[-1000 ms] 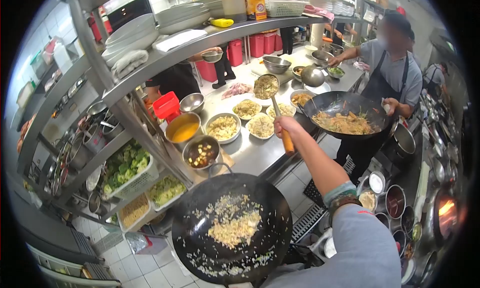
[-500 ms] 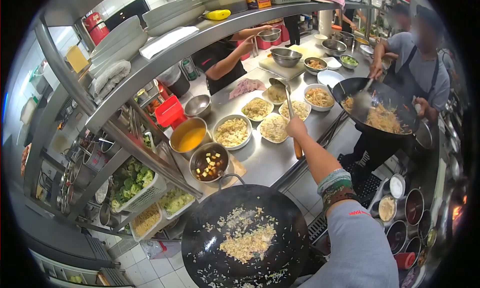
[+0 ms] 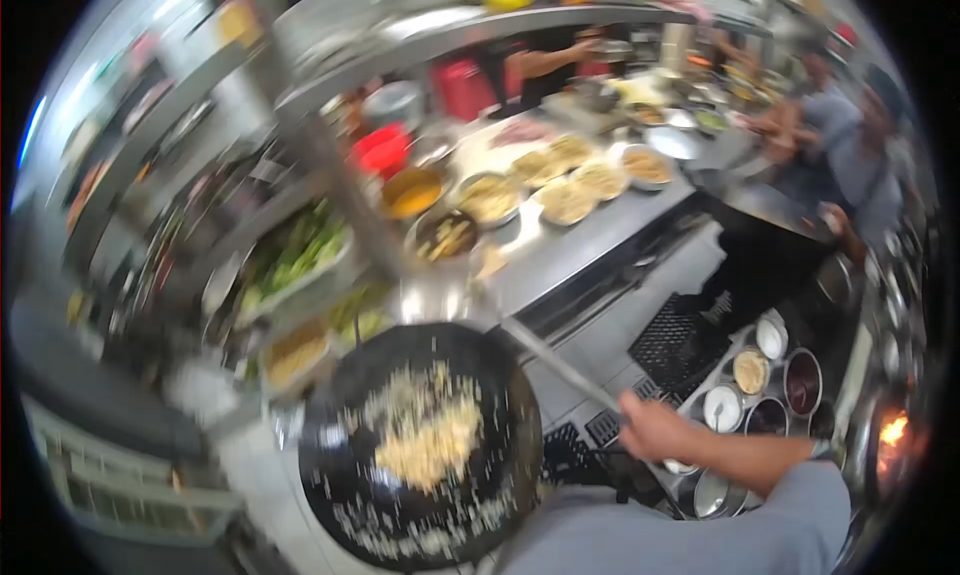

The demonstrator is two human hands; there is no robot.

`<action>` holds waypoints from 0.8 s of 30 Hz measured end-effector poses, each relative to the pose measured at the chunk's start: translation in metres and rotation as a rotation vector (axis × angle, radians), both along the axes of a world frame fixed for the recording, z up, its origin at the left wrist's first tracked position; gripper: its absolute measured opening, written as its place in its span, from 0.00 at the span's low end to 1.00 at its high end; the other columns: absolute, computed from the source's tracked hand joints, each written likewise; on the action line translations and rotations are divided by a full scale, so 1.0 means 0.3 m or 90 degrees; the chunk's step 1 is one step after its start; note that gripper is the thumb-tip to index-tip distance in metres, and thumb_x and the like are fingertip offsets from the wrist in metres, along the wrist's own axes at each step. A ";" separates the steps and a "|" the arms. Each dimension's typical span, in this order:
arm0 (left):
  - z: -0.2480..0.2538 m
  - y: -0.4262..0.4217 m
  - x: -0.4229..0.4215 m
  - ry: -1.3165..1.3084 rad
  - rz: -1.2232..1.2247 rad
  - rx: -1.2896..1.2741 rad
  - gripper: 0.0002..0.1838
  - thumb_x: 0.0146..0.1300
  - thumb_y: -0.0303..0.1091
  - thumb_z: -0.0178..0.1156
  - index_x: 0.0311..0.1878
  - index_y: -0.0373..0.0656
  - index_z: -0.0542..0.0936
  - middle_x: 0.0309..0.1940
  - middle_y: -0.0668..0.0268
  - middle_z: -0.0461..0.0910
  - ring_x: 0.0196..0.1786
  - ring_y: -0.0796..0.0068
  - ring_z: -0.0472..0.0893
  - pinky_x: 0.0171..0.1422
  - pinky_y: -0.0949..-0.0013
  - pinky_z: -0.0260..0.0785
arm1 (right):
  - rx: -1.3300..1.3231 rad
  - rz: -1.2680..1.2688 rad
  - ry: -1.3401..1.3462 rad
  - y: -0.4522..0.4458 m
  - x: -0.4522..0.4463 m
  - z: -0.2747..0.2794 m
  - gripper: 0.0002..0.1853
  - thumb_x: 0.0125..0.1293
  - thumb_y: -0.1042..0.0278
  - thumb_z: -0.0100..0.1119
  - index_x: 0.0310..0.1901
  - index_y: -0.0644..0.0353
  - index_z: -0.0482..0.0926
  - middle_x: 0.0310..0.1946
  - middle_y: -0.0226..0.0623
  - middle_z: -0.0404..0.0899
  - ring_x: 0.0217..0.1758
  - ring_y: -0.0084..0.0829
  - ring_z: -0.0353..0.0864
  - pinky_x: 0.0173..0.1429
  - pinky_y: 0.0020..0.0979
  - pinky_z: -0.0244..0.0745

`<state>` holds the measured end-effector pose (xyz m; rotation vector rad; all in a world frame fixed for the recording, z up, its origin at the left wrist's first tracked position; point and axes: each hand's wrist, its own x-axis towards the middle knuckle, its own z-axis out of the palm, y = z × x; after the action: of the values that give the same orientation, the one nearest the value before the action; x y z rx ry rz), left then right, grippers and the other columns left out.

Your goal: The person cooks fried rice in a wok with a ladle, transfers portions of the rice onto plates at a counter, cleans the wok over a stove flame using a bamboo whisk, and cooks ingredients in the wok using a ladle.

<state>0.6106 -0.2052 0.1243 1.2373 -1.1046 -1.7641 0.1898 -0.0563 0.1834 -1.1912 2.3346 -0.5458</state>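
Note:
My right hand (image 3: 652, 427) is closed round the handle of a long metal ladle (image 3: 560, 363). The ladle reaches left towards the far rim of the wok, and its head is blurred. Below it sits a large black wok (image 3: 325, 465) with fried rice (image 3: 430, 445) heaped in the middle and pale bits scattered over its wall. My left hand is out of sight. Beyond the wok stand a steel bowl of dark sauce with pale cubes (image 3: 445, 237), a pot of orange liquid (image 3: 412, 193) and a bowl of rice (image 3: 488, 197).
Several filled bowls stand on the steel counter (image 3: 590, 240). Pots of seasonings (image 3: 750, 372) are at the right, near a flame (image 3: 893, 430). Green vegetables (image 3: 300, 255) fill a basket at the left. A co-worker in grey (image 3: 850, 155) stands at the far right.
My right hand has drawn the ladle back from the bowls on the counter, down towards the wok. The view has swung, and the co-worker's wok is now blurred and tilted.

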 end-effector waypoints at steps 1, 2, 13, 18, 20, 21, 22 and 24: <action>-0.125 -0.017 0.102 0.103 -0.010 -0.098 0.10 0.61 0.34 0.51 0.42 0.41 0.74 0.39 0.58 0.78 0.43 0.58 0.80 0.48 0.51 0.76 | 0.040 0.091 -0.062 -0.005 0.091 -0.032 0.16 0.56 0.71 0.52 0.45 0.64 0.62 0.27 0.61 0.77 0.33 0.61 0.79 0.39 0.50 0.73; 0.218 -0.057 -0.265 0.207 0.213 0.194 0.11 0.65 0.35 0.50 0.44 0.40 0.77 0.39 0.61 0.79 0.39 0.67 0.80 0.43 0.61 0.74 | 0.008 0.106 -0.088 -0.069 0.141 -0.045 0.15 0.56 0.70 0.52 0.44 0.63 0.62 0.26 0.59 0.76 0.31 0.59 0.78 0.38 0.50 0.72; -0.018 -0.057 -0.042 0.253 0.196 0.180 0.09 0.55 0.26 0.54 0.40 0.39 0.74 0.36 0.64 0.77 0.37 0.69 0.79 0.41 0.63 0.75 | 0.019 0.025 -0.466 -0.200 0.345 0.048 0.08 0.58 0.75 0.49 0.39 0.61 0.65 0.19 0.33 0.67 0.17 0.25 0.71 0.20 0.28 0.65; -0.022 0.057 -0.065 0.099 0.188 -0.053 0.24 0.51 0.22 0.50 0.54 0.28 0.64 0.43 0.53 0.76 0.43 0.63 0.79 0.53 0.62 0.73 | 0.017 0.066 -0.252 -0.258 0.342 0.143 0.08 0.59 0.72 0.48 0.40 0.61 0.66 0.16 0.30 0.66 0.13 0.23 0.68 0.16 0.29 0.64; -0.145 0.095 -0.043 -0.051 0.162 -0.305 0.33 0.48 0.25 0.54 0.60 0.28 0.58 0.52 0.45 0.69 0.55 0.55 0.72 0.64 0.60 0.62 | -0.004 0.153 -0.131 -0.281 0.299 -0.074 0.07 0.59 0.72 0.48 0.39 0.60 0.66 0.16 0.29 0.66 0.13 0.21 0.67 0.15 0.28 0.64; -0.182 0.115 -0.056 -0.095 0.157 -0.322 0.35 0.47 0.27 0.56 0.61 0.27 0.58 0.53 0.44 0.67 0.57 0.53 0.69 0.66 0.60 0.59 | -0.013 0.234 -0.010 -0.272 0.292 -0.154 0.07 0.59 0.71 0.48 0.39 0.58 0.66 0.17 0.28 0.66 0.12 0.20 0.66 0.15 0.26 0.64; -0.141 0.118 -0.092 -0.216 0.151 -0.264 0.36 0.47 0.30 0.58 0.60 0.27 0.58 0.53 0.43 0.67 0.56 0.49 0.70 0.65 0.58 0.59 | 0.110 0.156 -0.256 -0.295 0.394 -0.106 0.05 0.60 0.71 0.49 0.38 0.58 0.67 0.17 0.27 0.65 0.12 0.19 0.65 0.15 0.25 0.63; -0.166 0.011 -0.154 -0.221 0.155 -0.209 0.34 0.48 0.31 0.59 0.57 0.26 0.60 0.50 0.41 0.69 0.58 0.46 0.68 0.67 0.57 0.57 | 0.195 0.043 -0.669 -0.395 0.553 -0.079 0.03 0.63 0.71 0.49 0.38 0.55 0.68 0.17 0.24 0.64 0.11 0.17 0.62 0.15 0.24 0.60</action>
<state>0.5643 -0.2018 0.0745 1.4314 -1.3124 -1.1592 0.3556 -0.1750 0.1598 -0.5909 1.3957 -0.5701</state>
